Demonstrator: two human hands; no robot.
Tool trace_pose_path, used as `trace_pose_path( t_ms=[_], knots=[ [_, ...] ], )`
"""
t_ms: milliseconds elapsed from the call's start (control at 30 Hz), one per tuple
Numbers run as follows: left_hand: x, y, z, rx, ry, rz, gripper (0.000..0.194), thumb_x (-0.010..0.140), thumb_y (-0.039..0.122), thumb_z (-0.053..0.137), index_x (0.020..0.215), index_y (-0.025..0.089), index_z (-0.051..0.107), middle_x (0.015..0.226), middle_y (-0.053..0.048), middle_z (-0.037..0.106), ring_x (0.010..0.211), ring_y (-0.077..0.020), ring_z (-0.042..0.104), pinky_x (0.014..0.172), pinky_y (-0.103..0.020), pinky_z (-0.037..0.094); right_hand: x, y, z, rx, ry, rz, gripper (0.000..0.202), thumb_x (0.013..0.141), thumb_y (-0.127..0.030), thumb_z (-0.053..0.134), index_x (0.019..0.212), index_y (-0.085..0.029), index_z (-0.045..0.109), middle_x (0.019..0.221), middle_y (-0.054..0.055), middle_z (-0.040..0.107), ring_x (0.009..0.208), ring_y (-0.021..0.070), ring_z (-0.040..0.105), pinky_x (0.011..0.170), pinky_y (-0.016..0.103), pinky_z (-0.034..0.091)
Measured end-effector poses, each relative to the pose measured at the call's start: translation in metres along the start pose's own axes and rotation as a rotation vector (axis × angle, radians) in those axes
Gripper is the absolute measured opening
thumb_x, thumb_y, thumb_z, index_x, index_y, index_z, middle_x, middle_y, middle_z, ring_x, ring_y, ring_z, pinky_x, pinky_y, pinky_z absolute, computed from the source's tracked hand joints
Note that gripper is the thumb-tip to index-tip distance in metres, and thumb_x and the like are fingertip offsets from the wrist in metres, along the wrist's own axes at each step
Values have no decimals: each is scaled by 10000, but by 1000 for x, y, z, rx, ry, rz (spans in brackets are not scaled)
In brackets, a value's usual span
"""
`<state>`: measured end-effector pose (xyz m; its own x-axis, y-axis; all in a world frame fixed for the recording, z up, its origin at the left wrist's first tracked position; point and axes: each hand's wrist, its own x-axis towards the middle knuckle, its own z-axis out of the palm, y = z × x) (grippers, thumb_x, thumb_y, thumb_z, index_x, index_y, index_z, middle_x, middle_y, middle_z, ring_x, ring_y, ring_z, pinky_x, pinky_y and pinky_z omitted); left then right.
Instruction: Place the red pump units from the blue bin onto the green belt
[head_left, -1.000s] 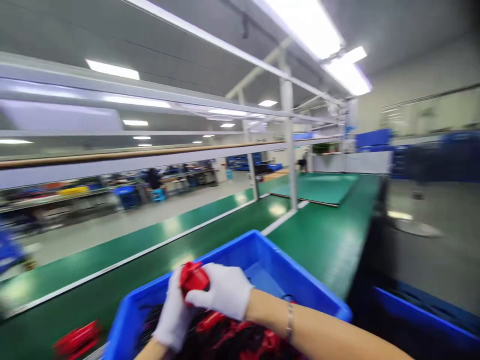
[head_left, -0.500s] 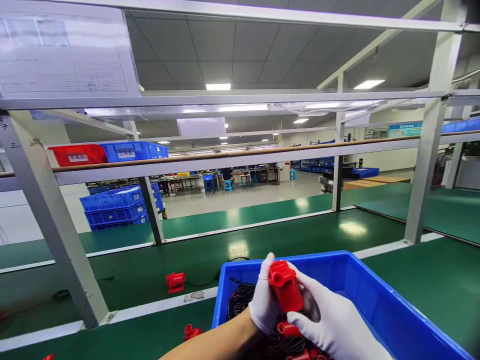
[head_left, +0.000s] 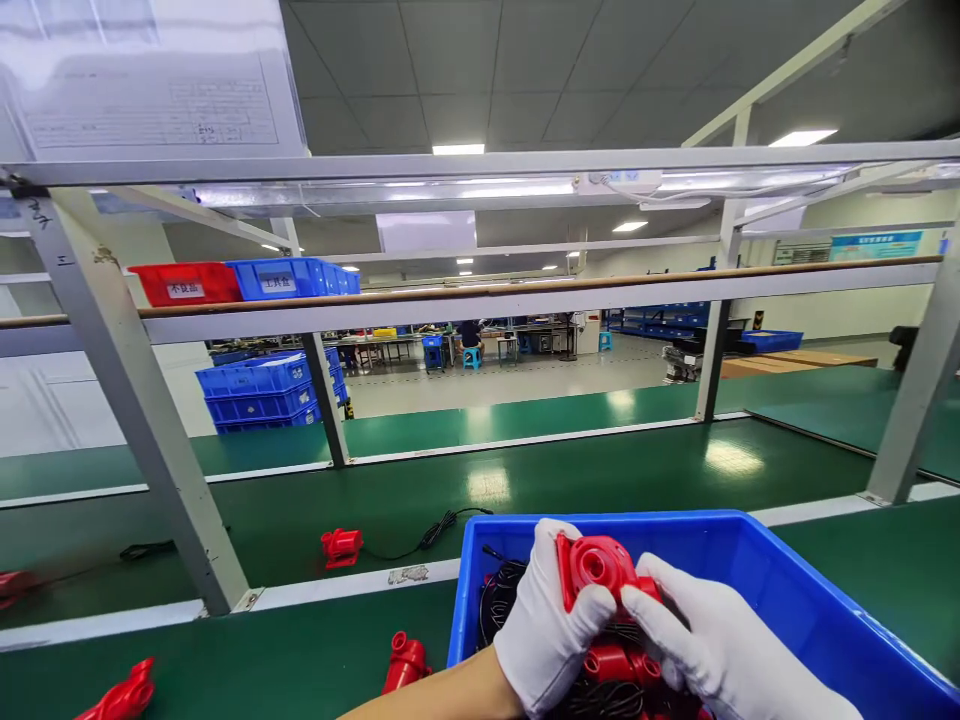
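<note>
Both my hands wear white gloves and meet over a blue bin (head_left: 806,590). Between them is a red plastic pump (head_left: 598,565), its round face with a central opening turned up toward me. My left hand (head_left: 544,625) wraps the pump's left side, thumb on its front. My right hand (head_left: 694,625) pinches the pump at its lower right. Below, in the bin, lie more red pumps (head_left: 611,662) and coiled black cables (head_left: 604,698), partly hidden by my hands.
Another red pump (head_left: 342,547) with a black cable (head_left: 439,527) rests on the green belt (head_left: 600,475) beyond the white rail. More red pumps (head_left: 406,660) lie left of the bin. Grey posts (head_left: 150,400) and a shelf with a red box (head_left: 187,284) and blue box (head_left: 292,278) stand ahead.
The pump has been turned in my hands, so its round face now shows instead of its side. My view has shifted, bringing more of the pumps at the lower left into sight.
</note>
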<state>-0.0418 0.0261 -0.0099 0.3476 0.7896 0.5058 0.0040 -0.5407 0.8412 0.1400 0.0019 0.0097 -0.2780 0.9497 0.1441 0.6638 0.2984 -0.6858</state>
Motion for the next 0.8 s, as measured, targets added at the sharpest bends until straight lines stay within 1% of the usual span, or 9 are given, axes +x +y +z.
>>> trace_pose_path(
  t_ms=[133, 233, 300, 367, 467, 567, 633, 700, 800],
  knots=[
    [5, -5, 0, 7, 65, -60, 479, 873, 585, 546, 1111, 192, 409, 1060, -66, 525, 962, -197, 530, 899, -348, 426, 31, -6, -21, -35, -19, 64, 471, 886, -667, 356, 752, -244, 513, 615, 17, 617, 515, 171, 583, 475, 255, 433],
    [4, -10, -2, 128, 72, -204, 562, 878, 429, 579, 1323, 198, 326, 1045, -62, 562, 947, -197, 558, 917, -366, 425, 70, -13, -70, -250, 19, 51, 524, 950, -616, 278, 758, -211, 549, 574, 15, 606, 424, 108, 544, 437, 206, 359],
    [1, -15, -4, 252, 29, -279, 592, 868, 364, 562, 1375, 198, 306, 993, -54, 571, 907, -200, 569, 909, -383, 430, 99, -20, -114, -692, 145, -104, 619, 980, -558, 185, 863, -158, 644, 730, 57, 675, 552, 71, 603, 513, 197, 304],
    [-1, -22, -6, 349, -46, -280, 589, 835, 343, 567, 1363, 188, 357, 1015, -74, 573, 933, -222, 571, 919, -404, 431, 129, -27, -153, -903, 259, -156, 816, 921, -609, 45, 1042, -87, 660, 995, 134, 684, 773, 101, 650, 569, 269, 233],
    [-2, -30, -7, 435, -116, -254, 637, 790, 357, 588, 1369, 173, 396, 1066, -111, 584, 977, -266, 569, 938, -437, 426, 174, -31, -180, -1129, 400, -123, 1013, 804, -654, -111, 1150, -19, 598, 1060, 162, 651, 1009, 212, 611, 597, 346, 211],
    [-1, -33, -4, 490, -142, -296, 609, 764, 373, 604, 1333, 198, 474, 1103, -114, 599, 997, -293, 565, 957, -447, 412, 218, -19, -159, -1123, 296, -86, 974, 851, -671, -47, 1150, -12, 605, 1057, 147, 657, 1098, 251, 582, 672, 308, 286],
    [2, -32, -3, 547, -199, -369, 560, 739, 357, 609, 1279, 227, 531, 1125, -103, 602, 1002, -306, 559, 944, -448, 413, 242, -2, -125, -1091, 97, -56, 754, 961, -635, 187, 1102, -54, 648, 1026, 112, 677, 1020, 201, 632, 753, 280, 392],
    [6, -32, -3, 606, -280, -425, 542, 723, 336, 600, 1252, 227, 555, 1139, -108, 600, 1002, -321, 558, 923, -457, 416, 260, 18, -85, -1045, -134, 9, 443, 966, -507, 500, 1029, -101, 666, 970, 76, 685, 894, 165, 654, 799, 317, 498],
    [10, -36, -6, 674, -336, -436, 543, 739, 325, 563, 1269, 208, 546, 1165, -126, 592, 1015, -336, 563, 920, -466, 414, 271, 47, -28, -976, -444, 132, 274, 937, -375, 615, 1002, -111, 650, 947, 48, 669, 833, 155, 647, 787, 346, 552]
  ],
)
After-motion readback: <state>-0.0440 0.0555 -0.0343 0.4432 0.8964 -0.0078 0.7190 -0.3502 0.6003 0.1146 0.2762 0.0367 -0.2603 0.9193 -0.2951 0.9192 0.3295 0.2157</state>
